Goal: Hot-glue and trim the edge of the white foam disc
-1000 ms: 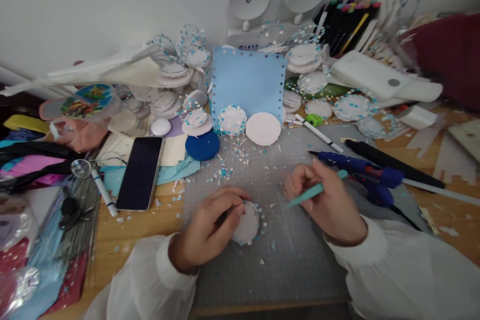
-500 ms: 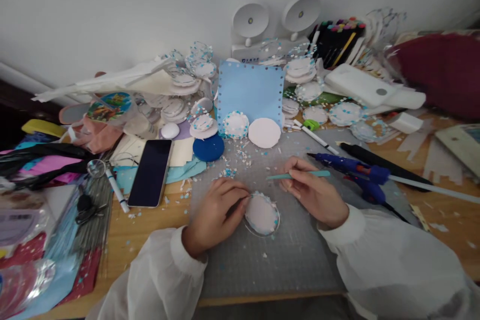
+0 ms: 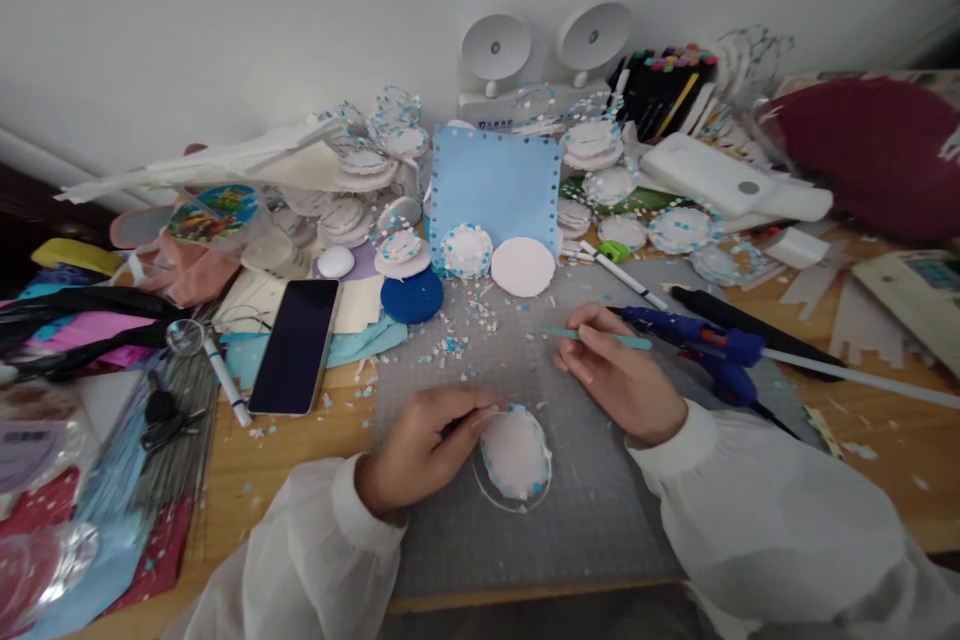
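My left hand (image 3: 431,445) pinches the upper left edge of a small white disc (image 3: 515,453) rimmed with blue and white bits. A clear ring of wire or plastic shows around the disc's lower edge, over the grey cutting mat (image 3: 540,550). To the right, my right hand (image 3: 622,380) is closed on a thin teal tool (image 3: 634,342), its tip pointing left above the mat. Small blue and white bits (image 3: 450,348) lie scattered beyond my left hand.
A blue glue gun (image 3: 690,335) lies right of my right hand. A phone (image 3: 296,347) lies on the left. Behind the mat stand a light blue board (image 3: 495,185), a blue round pad (image 3: 412,296) and several decorated white discs.
My left hand and the disc have shifted slightly down and left, and more of the clear ring shows below the disc. My right hand still holds the teal tool.
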A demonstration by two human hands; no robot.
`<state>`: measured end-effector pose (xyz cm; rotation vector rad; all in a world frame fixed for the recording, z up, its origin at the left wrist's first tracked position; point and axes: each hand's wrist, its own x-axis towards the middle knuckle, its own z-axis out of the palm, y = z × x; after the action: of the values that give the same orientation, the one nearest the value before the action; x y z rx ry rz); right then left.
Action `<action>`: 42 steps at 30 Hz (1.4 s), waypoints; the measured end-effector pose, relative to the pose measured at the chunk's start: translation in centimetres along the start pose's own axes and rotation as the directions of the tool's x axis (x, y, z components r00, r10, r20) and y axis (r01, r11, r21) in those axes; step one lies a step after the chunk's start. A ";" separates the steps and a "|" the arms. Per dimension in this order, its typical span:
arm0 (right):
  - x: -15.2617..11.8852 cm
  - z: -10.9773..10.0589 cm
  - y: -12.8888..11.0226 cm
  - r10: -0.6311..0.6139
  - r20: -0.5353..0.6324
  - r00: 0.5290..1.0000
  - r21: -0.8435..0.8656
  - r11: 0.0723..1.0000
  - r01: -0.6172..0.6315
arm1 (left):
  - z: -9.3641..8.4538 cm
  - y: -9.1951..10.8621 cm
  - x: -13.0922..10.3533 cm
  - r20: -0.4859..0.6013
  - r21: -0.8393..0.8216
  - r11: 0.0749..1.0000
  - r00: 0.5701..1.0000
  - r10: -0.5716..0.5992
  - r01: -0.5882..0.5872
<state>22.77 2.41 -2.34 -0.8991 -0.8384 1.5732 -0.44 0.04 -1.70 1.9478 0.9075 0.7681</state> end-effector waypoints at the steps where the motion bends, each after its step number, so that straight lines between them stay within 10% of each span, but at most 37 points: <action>1: 0.0 0.0 0.2 -0.025 -0.001 1.000 -0.034 0.999 0.025 | 0.0 -0.1 0.0 -0.001 0.007 1.000 1.000 0.001 0.000; 6: 0.0 -0.4 0.6 -0.150 0.009 0.989 -0.282 0.948 0.147 | 0.2 -0.5 -0.1 0.036 0.140 0.987 0.997 0.069 -0.073; 11: 0.1 -0.2 0.5 -0.405 0.104 0.908 -0.604 0.700 0.381 | 0.2 -0.3 0.3 0.130 0.299 0.948 0.989 0.076 -0.112; 23: 2.6 1.0 1.5 -0.513 0.235 0.826 -0.794 0.388 0.467 | 0.4 -0.3 0.1 -0.007 0.126 0.992 1.000 -0.013 0.014; 31: 2.5 1.5 1.3 -0.528 0.231 0.817 -0.788 0.392 0.475 | 0.1 0.1 0.4 -0.220 -0.031 0.990 0.965 -0.143 0.139; 42: -0.6 2.6 -0.9 -0.598 0.132 0.790 -0.699 0.509 0.502 | 0.3 -0.7 0.7 -0.436 0.042 0.998 0.899 -0.030 0.054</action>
<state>20.93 1.80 -0.23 -1.0939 -1.5189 0.5741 -0.07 0.75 -2.32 1.8239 1.2408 1.1953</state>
